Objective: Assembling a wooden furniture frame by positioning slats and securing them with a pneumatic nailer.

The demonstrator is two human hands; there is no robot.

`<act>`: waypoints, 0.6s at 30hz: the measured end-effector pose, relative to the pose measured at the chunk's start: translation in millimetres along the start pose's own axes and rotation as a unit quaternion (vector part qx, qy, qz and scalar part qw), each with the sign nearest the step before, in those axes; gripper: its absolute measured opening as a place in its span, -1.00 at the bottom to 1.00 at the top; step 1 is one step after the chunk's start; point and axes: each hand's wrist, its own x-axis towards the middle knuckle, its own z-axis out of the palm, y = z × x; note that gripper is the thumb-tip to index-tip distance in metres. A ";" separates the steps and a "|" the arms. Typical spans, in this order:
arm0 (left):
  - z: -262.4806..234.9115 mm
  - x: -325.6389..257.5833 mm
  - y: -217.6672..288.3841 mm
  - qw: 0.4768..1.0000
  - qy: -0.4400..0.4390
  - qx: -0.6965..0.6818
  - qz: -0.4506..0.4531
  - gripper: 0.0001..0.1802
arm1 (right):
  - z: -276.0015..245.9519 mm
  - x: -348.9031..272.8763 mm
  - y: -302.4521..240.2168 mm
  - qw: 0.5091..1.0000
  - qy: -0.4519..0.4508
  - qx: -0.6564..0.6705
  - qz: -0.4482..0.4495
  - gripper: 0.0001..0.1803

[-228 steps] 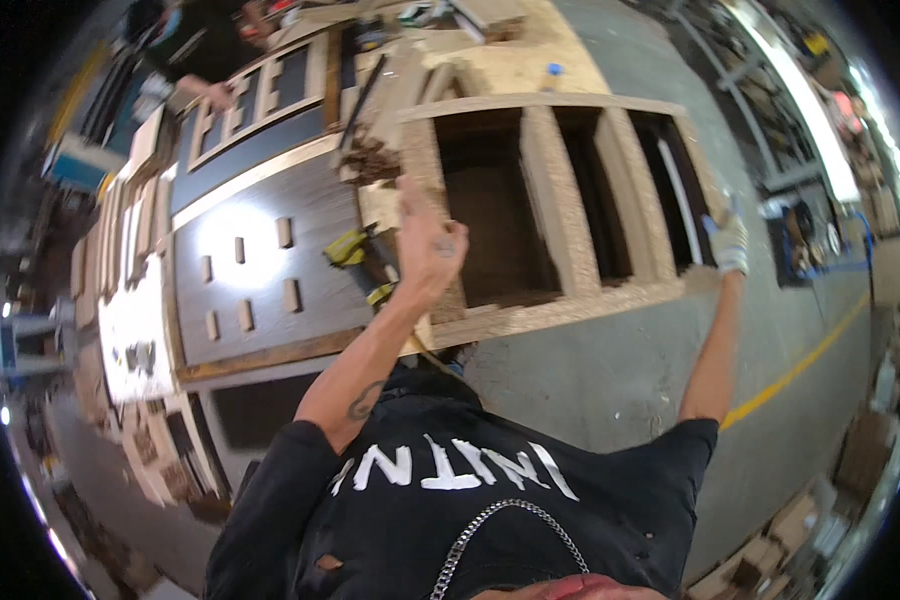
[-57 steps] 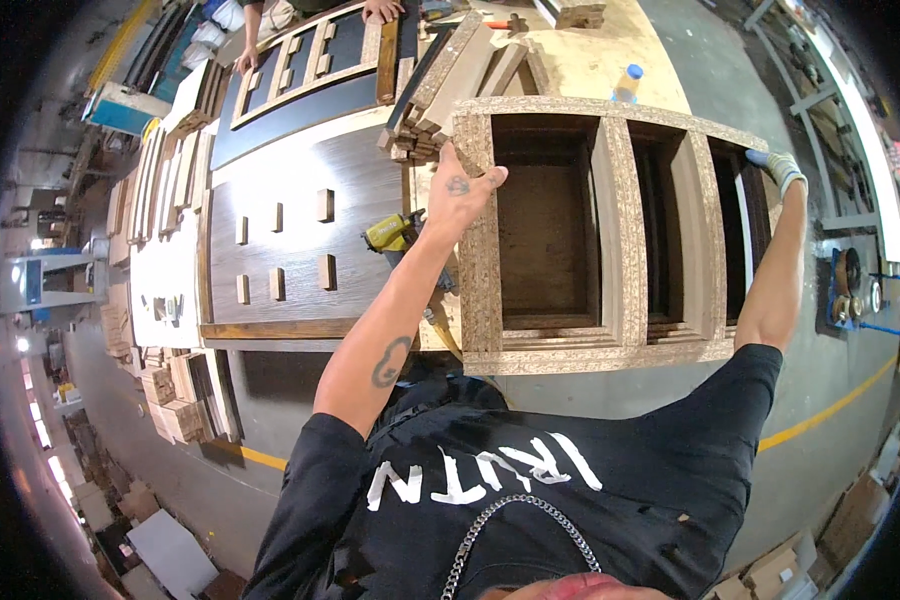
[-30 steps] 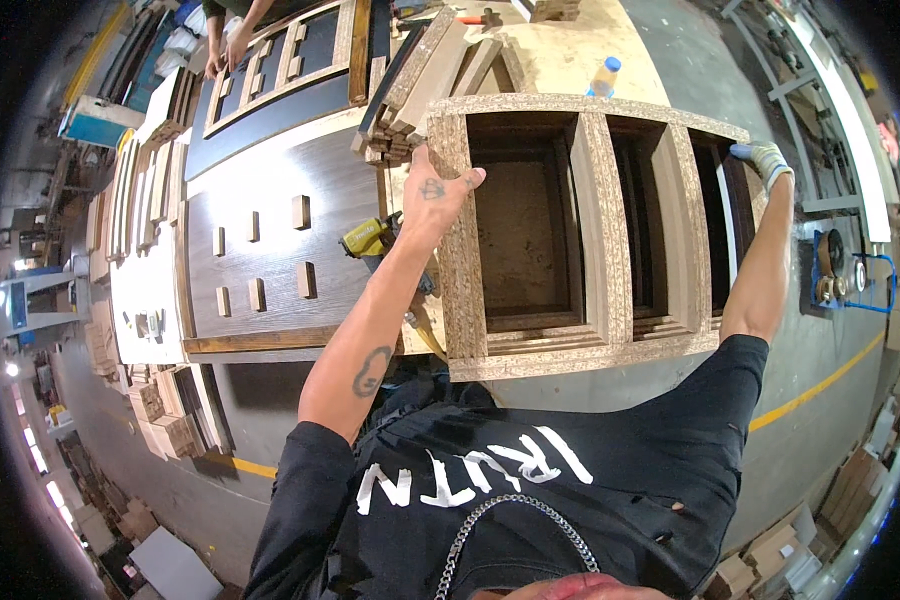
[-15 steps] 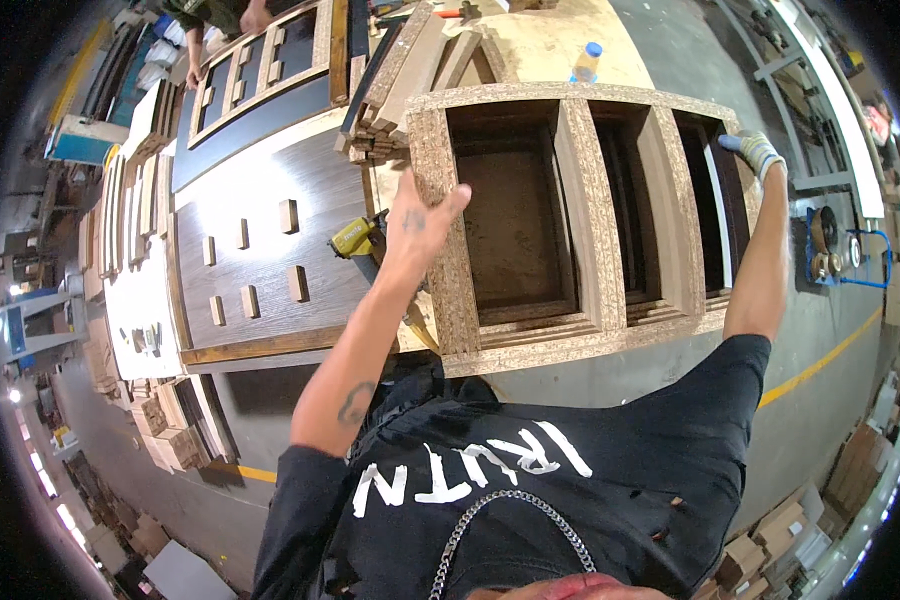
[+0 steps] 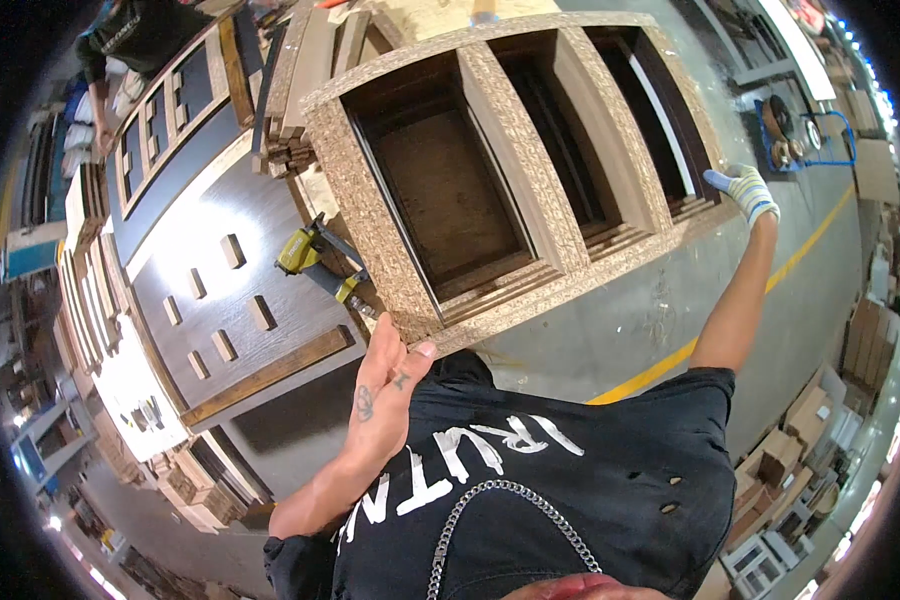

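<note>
A stack of particleboard frames with three rectangular openings stands tilted in front of me, its near right part jutting past the table over the floor. My bare left hand grips its near left corner, thumb on top. My right hand, in a striped white glove, holds the near right corner, thumb along the edge and other fingers partly hidden. Just left of the stack lies a yellow-green nail gun with a black body. Dark boards show down inside the openings.
Left is a dark grey panel with several small wood blocks. Wood strips are piled behind it. A co-worker stands at another slatted frame, far left. A blue trolley is on the floor at right, near a yellow floor line.
My left hand has slid from the stack's left side to its near left corner. My right hand has moved from the far right to the near right corner. The view has turned.
</note>
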 end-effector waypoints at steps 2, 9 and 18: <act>-0.4 -2.5 -1.8 0.999 0.019 -0.025 -0.006 -0.01 | -4.6 -5.4 -7.9 0.999 -0.028 -0.024 -0.010 -0.29; 5.5 -3.0 -12.5 0.996 0.046 -0.070 0.010 0.04 | -3.4 -8.3 -12.5 0.997 -0.006 -0.028 -0.075 -0.36; -21.0 20.8 5.6 0.972 -0.005 0.176 0.158 0.07 | 23.1 2.9 61.1 0.992 0.122 -0.010 0.033 -0.10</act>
